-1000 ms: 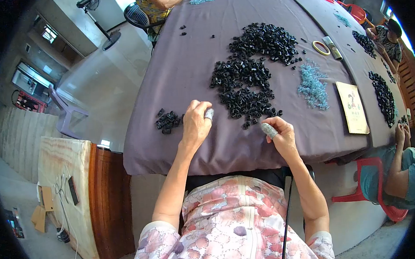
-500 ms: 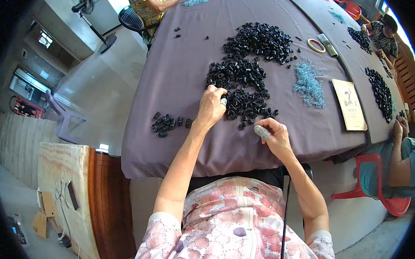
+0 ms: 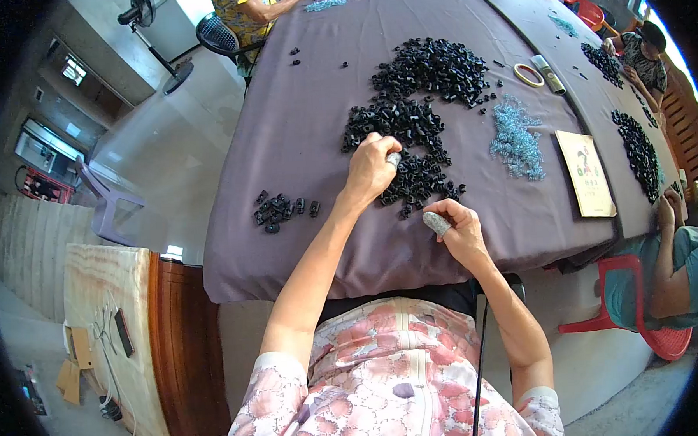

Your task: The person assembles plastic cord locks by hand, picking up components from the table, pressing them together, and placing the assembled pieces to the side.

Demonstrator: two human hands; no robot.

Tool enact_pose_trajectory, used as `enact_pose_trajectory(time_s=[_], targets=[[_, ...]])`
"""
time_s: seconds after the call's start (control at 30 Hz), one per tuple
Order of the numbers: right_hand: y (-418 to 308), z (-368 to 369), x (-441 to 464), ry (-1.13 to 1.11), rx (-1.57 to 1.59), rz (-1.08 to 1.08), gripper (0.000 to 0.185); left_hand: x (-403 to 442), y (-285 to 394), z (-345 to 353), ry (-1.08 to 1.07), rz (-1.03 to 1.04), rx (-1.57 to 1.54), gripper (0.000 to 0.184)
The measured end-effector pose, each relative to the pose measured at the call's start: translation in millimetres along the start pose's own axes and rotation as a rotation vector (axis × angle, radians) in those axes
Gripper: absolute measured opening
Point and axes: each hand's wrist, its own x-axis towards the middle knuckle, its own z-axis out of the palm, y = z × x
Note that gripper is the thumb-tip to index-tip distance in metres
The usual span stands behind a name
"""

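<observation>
My left hand (image 3: pixel 370 169) hovers over the left side of a heap of small black plastic parts (image 3: pixel 403 122), its fingers curled in a pinch. A grey wrap covers its thumb. Whatever it grips is hidden. Nearer the table's front edge, my right hand (image 3: pixel 462 230) is closed just below the heap, with a grey wrap (image 3: pixel 437 223) on one digit; I cannot make out anything in it. A smaller group of black parts (image 3: pixel 275 211) lies to the left. Right of the heap is a pile of tiny pale-blue, clear pieces (image 3: pixel 517 137).
A tape roll (image 3: pixel 528 75), a tube-like bottle (image 3: pixel 547 74) and a booklet (image 3: pixel 586 172) lie on the grey cloth (image 3: pixel 307 150). Other people sit around the table by more black piles (image 3: pixel 637 155). A red chair (image 3: pixel 617 300) stands at right, a marble-topped cabinet (image 3: pixel 107 306) at left.
My left hand has moved to the right and slightly inward over the black heap. My right hand has barely shifted and stays closed.
</observation>
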Motion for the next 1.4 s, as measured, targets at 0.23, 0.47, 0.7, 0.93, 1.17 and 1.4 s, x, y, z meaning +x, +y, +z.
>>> enact_pose_trajectory(time_s=[0.23,0.47,0.7,0.93,1.17,1.4], targets=[[4.1,-0.1,0.3,-0.008,-0.018,-0.024,0.017,28.7,-1.1,23.9,-0.137,0.053,0.21,0.014],[7.5,1.7,1.6,-0.003,-0.027,-0.024,0.013,38.6,12.3,28.7,-0.273,-0.088,0.233,0.017],[10.3,2.5,2.0,0.007,-0.019,-0.072,0.01,36.9,4.2,36.5,-0.268,-0.012,0.231,0.016],[-0.8,-0.3,0.6,-0.011,-0.032,-0.024,0.011,18.5,7.5,23.1,0.242,0.123,0.048,0.013],[-1.5,-3.3,2.3,0.059,0.132,-0.015,0.01,-61.4,36.4,-13.4,0.008,-0.441,-0.631,0.012],[-3.3,-6.5,5.6,0.166,-0.379,-0.407,0.037,-90.9,36.3,-4.3,0.003,-0.364,-0.603,0.021]])
